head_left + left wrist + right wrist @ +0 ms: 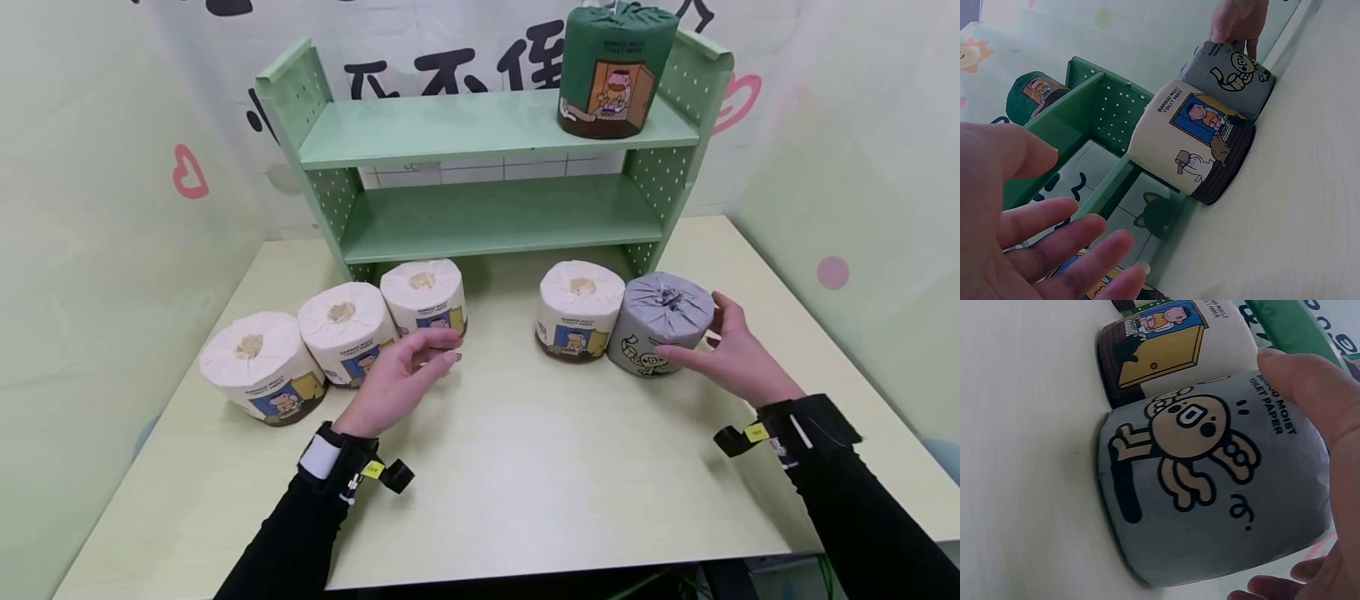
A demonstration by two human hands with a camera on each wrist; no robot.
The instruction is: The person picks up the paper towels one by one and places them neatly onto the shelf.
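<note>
My right hand [738,354] grips a grey-wrapped toilet paper roll [652,325], thumb at its front and fingers round its right side. The roll stands on the table against a white toilet paper roll [577,312]; its cartoon figure faces the right wrist camera [1210,481]. My left hand [397,379] hovers in front of the left-hand white rolls with relaxed fingers and nothing in them; the left wrist view shows its fingers [1085,244] spread. Three white rolls stand in a slanting row: an outer one [258,362], a middle one [345,329] and an inner one [423,292].
A green two-tier shelf [495,212] stands at the back of the pale table [525,483]. On its upper board, at the right end, sits a green-wrapped toilet paper roll [615,75]. Printed walls close in the table at the back and both sides.
</note>
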